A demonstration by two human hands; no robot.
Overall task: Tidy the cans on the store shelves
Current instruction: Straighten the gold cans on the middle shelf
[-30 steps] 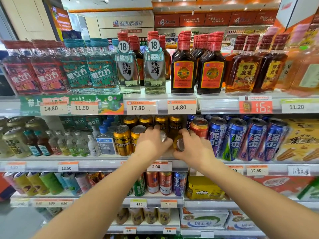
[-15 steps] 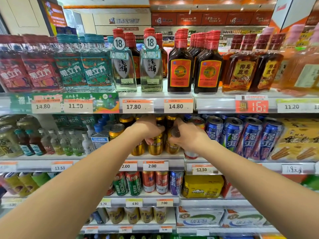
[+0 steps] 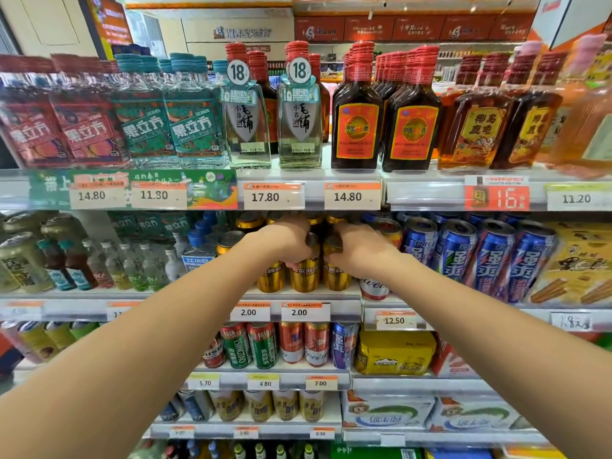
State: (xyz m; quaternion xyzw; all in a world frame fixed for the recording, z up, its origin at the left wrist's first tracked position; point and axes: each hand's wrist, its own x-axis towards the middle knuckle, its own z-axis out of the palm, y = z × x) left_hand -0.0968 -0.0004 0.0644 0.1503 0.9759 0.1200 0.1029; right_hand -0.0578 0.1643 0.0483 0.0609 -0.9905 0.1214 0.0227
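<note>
From the head camera, both bare arms reach forward from the lower corners of the frame to the second shelf [image 3: 185, 298], in the middle of the picture. The left hand [image 3: 284, 241] is closed around the top part of a gold can [image 3: 304, 276], with the fingers curled down over its front. The right hand [image 3: 359, 248] is closed around the neighbour gold can [image 3: 336, 276], just to the right of the first one. The two hands are almost touching each other. A third gold can [image 3: 271, 276] stands upright just to the left of them, partly behind the left wrist. All three cans stand at the front edge of the shelf, above two price tags [image 3: 248, 312] that show 2.00. More gold cans are in the row behind, under the edge of the upper shelf.

To the right of the hands stands a red and white can [image 3: 376, 288], and then a row of tall blue cans [image 3: 490, 260] that lean a little. At the left of the same shelf are small bottles [image 3: 116, 263]. The top shelf, across the upper part of the frame, carries flat liquor bottles [image 3: 356, 127] with red caps. The shelf below the hands holds green and red beer cans [image 3: 261, 346]
</note>
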